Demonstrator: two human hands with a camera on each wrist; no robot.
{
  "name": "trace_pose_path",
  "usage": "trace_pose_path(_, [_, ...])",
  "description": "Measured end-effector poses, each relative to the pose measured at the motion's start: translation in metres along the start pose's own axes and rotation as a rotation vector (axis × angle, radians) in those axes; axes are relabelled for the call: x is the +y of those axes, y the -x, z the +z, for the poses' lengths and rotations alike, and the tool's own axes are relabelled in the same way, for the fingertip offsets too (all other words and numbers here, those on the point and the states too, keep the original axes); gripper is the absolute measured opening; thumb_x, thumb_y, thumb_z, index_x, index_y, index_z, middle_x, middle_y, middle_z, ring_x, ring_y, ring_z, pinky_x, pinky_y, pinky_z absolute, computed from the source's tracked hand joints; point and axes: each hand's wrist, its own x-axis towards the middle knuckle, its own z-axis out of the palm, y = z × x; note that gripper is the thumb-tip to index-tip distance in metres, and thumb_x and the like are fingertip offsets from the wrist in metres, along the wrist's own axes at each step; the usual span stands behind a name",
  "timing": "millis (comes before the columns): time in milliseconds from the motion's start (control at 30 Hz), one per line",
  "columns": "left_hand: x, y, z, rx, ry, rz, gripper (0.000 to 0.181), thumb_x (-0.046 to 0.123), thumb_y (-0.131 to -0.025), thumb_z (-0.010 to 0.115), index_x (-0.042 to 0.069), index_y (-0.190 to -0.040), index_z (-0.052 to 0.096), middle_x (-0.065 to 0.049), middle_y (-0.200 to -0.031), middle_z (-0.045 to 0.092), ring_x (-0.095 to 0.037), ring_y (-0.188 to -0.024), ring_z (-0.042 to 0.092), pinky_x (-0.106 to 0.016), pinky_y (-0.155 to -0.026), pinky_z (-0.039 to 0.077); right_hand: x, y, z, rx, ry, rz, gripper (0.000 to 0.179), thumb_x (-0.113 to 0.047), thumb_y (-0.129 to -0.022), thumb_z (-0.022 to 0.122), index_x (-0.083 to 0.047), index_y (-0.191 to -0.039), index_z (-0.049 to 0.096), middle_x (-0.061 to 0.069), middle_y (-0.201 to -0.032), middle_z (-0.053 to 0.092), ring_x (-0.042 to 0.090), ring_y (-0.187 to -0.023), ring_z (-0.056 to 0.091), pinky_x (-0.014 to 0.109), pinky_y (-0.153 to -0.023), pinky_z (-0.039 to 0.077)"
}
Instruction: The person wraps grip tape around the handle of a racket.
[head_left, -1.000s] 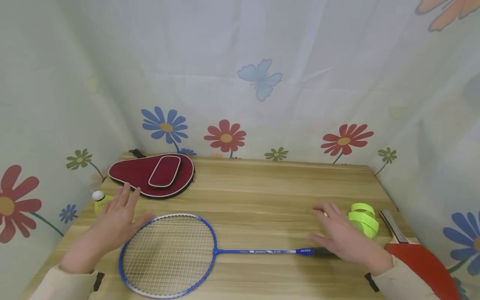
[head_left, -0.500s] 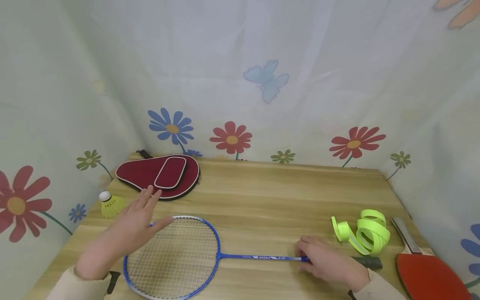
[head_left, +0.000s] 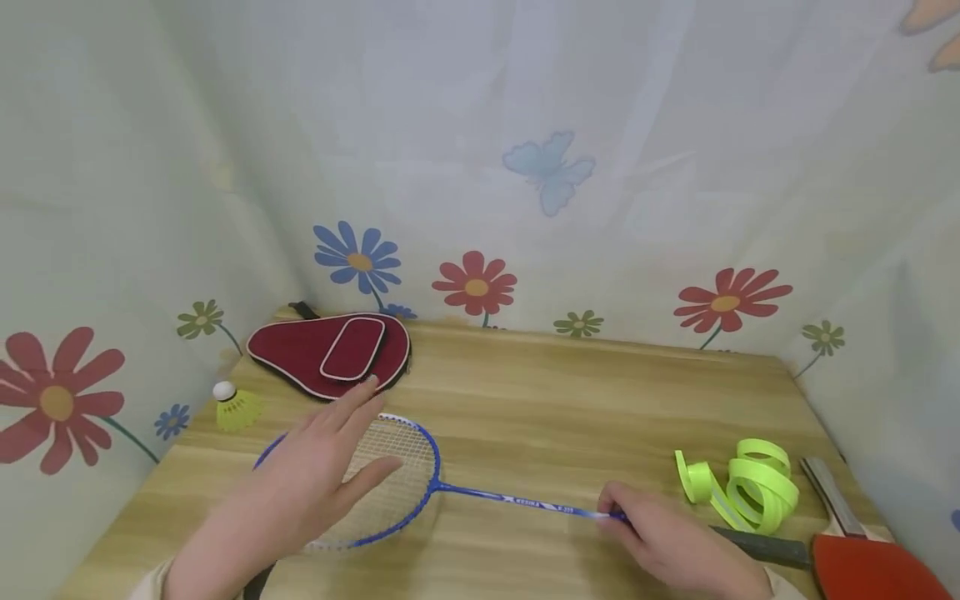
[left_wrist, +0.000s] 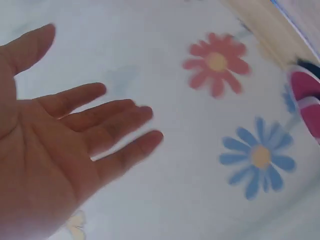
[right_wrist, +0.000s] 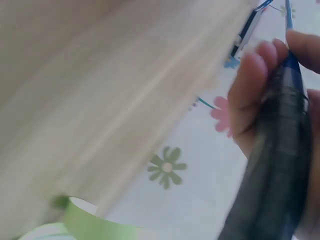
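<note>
My right hand (head_left: 667, 537) grips a blue badminton racket (head_left: 517, 501) where the shaft meets the black handle (right_wrist: 280, 150). The handle's butt sticks out past the hand toward the red paddle. Lifted slightly, the racket tilts over the table. My left hand (head_left: 300, 479) hovers above the strung head with its fingers spread, hiding part of the strings. In the left wrist view the palm of that left hand (left_wrist: 55, 160) faces the camera and holds nothing.
A dark red paddle case (head_left: 300, 346) lies at the back left, a yellow shuttlecock (head_left: 238, 408) beside it. Right of the right hand are a coiled neon-yellow strap (head_left: 761, 492) and a red table tennis paddle (head_left: 877, 571). A flowered curtain (head_left: 600, 208) encloses the wooden table (head_left: 562, 392).
My right hand has come down onto the racket, gripped it and begun raising it from the table. The left hand has shifted right over the racket head. The view has turned slightly left.
</note>
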Motion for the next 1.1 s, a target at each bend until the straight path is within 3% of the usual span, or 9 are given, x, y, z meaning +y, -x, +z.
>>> trace_pose_path(200, [0.058, -0.001, -0.01, 0.368, 0.232, 0.48, 0.041, 0.031, -0.099, 0.056, 0.008, -0.133, 0.056, -0.008, -0.142, 0.049, -0.025, -0.124, 0.051, -0.034, -0.102, 0.042, -0.013, -0.012, -0.02, 0.154, -0.098, 0.038, 0.006, -0.023, -0.099, 0.058, -0.026, -0.096, 0.054, -0.016, -0.072, 0.047, -0.001, -0.059, 0.044, 0.019, -0.05, 0.041])
trace_pose_path(267, [0.074, -0.002, -0.012, 0.38, 0.344, 0.583, 0.037, 0.023, -0.099, 0.057, 0.008, -0.132, 0.056, -0.005, -0.138, 0.052, -0.021, -0.121, 0.053, -0.026, -0.102, 0.04, -0.021, -0.018, -0.027, 0.246, -0.171, 0.053, 0.006, -0.019, -0.099, 0.059, -0.024, -0.097, 0.056, -0.012, -0.073, 0.05, 0.002, -0.058, 0.045, 0.021, -0.048, 0.042])
trace_pose_path(333, [0.086, -0.004, -0.011, 0.323, 0.453, 0.608, 0.036, 0.018, -0.097, 0.059, 0.012, -0.133, 0.056, 0.0, -0.135, 0.054, -0.016, -0.119, 0.054, -0.026, -0.1, 0.043, -0.03, -0.024, -0.037, 0.341, -0.259, 0.063, 0.007, -0.014, -0.099, 0.058, -0.021, -0.101, 0.059, -0.007, -0.076, 0.052, 0.006, -0.057, 0.047, 0.023, -0.046, 0.042])
trace_pose_path(433, [0.095, -0.01, -0.006, 0.168, 0.579, 0.487, 0.033, 0.02, -0.098, 0.059, 0.022, -0.132, 0.056, 0.01, -0.132, 0.056, -0.009, -0.119, 0.054, -0.03, -0.097, 0.047, -0.044, -0.033, -0.05, 0.473, -0.341, 0.055, 0.013, -0.007, -0.099, 0.054, -0.012, -0.109, 0.062, -0.001, -0.082, 0.057, 0.011, -0.06, 0.053, 0.025, -0.05, 0.047])
trace_pose_path(567, [0.098, -0.023, 0.009, 0.103, 0.69, 0.345, 0.025, 0.023, -0.1, 0.057, 0.024, -0.125, 0.061, 0.014, -0.124, 0.06, -0.006, -0.117, 0.055, -0.033, -0.096, 0.048, -0.06, -0.047, -0.062, 0.579, -0.415, -0.031, 0.023, 0.003, -0.1, 0.047, -0.004, -0.117, 0.062, 0.005, -0.09, 0.06, 0.015, -0.074, 0.058, 0.026, -0.061, 0.053])
trace_pose_path(700, [0.098, -0.043, 0.028, 0.137, 0.774, 0.276, 0.022, 0.02, -0.1, 0.055, 0.019, -0.121, 0.062, 0.012, -0.12, 0.062, -0.008, -0.112, 0.058, -0.034, -0.095, 0.049, -0.072, -0.063, -0.068, 0.629, -0.507, -0.137, 0.028, 0.008, -0.099, 0.044, 0.002, -0.122, 0.058, 0.01, -0.098, 0.058, 0.016, -0.085, 0.058, 0.025, -0.071, 0.055])
trace_pose_path(867, [0.096, -0.073, 0.054, 0.21, 0.782, 0.08, 0.03, 0.019, -0.098, 0.058, 0.018, -0.127, 0.055, 0.009, -0.128, 0.055, -0.01, -0.115, 0.052, -0.037, -0.096, 0.045, -0.08, -0.084, -0.073, 0.688, -0.598, -0.167, 0.028, 0.004, -0.1, 0.044, 0.007, -0.126, 0.052, 0.013, -0.102, 0.056, 0.019, -0.088, 0.057, 0.024, -0.078, 0.054])
trace_pose_path(933, [0.097, -0.083, 0.063, 0.203, 0.802, 0.009, 0.036, 0.02, -0.097, 0.06, 0.018, -0.131, 0.051, 0.008, -0.131, 0.051, -0.01, -0.116, 0.049, -0.038, -0.096, 0.043, -0.081, -0.091, -0.074, 0.712, -0.625, -0.167, 0.028, 0.002, -0.101, 0.044, 0.008, -0.127, 0.051, 0.014, -0.103, 0.056, 0.02, -0.088, 0.057, 0.025, -0.079, 0.054])
trace_pose_path(1100, [0.105, -0.103, 0.084, 0.153, 0.892, -0.005, 0.044, 0.026, -0.096, 0.06, 0.013, -0.136, 0.046, 0.003, -0.134, 0.05, -0.013, -0.119, 0.047, -0.037, -0.098, 0.042, -0.085, -0.103, -0.076, 0.738, -0.707, -0.172, 0.028, -0.001, -0.102, 0.044, 0.005, -0.128, 0.051, 0.015, -0.105, 0.054, 0.025, -0.089, 0.055, 0.027, -0.082, 0.053])
